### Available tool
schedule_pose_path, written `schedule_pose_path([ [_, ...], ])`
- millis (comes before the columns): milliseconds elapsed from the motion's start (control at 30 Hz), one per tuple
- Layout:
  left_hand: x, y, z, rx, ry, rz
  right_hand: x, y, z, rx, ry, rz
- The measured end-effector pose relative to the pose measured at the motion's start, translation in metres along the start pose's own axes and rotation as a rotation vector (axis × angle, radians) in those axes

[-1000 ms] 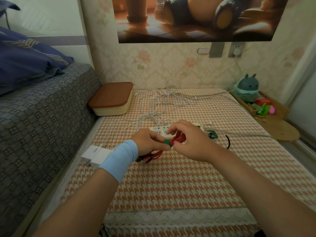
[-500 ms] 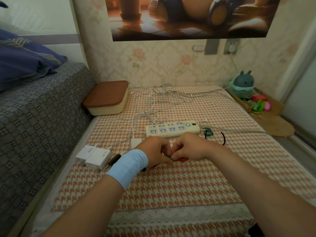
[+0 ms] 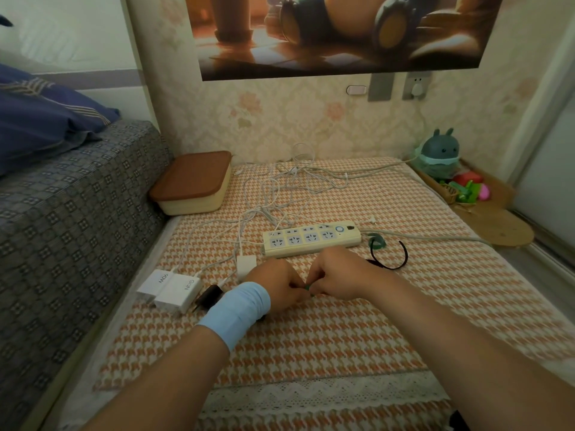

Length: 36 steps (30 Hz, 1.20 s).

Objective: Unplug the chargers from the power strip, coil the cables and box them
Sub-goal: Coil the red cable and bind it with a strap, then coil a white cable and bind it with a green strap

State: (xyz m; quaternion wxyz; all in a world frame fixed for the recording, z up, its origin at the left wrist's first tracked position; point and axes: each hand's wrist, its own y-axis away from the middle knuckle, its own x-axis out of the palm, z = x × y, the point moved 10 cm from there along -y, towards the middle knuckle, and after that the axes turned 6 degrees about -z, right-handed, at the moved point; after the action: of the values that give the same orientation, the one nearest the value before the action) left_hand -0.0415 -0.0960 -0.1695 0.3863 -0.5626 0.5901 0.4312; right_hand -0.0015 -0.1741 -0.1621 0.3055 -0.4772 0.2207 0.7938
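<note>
L hand [image 3: 277, 287] & R hand [image 3: 337, 276] drop onto the mat [image 3: 342, 337], both grips pinching a green tie [image 3: 308, 286] just in front of the emptied power strip [image 3: 311, 241], prob. tying off, boxing still ahead.

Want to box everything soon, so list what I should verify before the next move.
1. Power strip sockets free of plugs: ok.
2. Tie fastened: cannot tell. The left hand and the right hand pinch a small green piece between them, and whatever it wraps is hidden.
3. White cables coiled: not ok, they lie tangled behind the strip.
4. Box open: not ok, its brown lid is on.
5. White chargers boxed: not ok, they lie on the cloth beside the left wrist.
</note>
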Motion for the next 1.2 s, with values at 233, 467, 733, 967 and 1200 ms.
schedule_pose_path([
  [233, 0.003, 0.012, 0.025, -0.034, -0.066, 0.124, 0.011, -0.005, -0.008, 0.031, 0.072, -0.019],
  [467, 0.002, 0.036, 0.044, 0.035, -0.103, 0.172, 0.021, -0.001, 0.002, 0.014, 0.017, 0.051],
  [733, -0.032, 0.071, 0.075, 0.001, -0.204, 0.039, 0.029, 0.005, 0.062, -0.099, 0.017, 0.022],
  [967, -0.02, 0.109, 0.103, -0.09, 0.064, 0.136, 0.05, -0.002, 0.089, -0.075, 0.052, 0.156],
  [1200, -0.048, 0.121, 0.198, -0.497, -0.264, 0.011, 0.035, -0.035, 0.093, -0.001, 0.11, -0.038],
])
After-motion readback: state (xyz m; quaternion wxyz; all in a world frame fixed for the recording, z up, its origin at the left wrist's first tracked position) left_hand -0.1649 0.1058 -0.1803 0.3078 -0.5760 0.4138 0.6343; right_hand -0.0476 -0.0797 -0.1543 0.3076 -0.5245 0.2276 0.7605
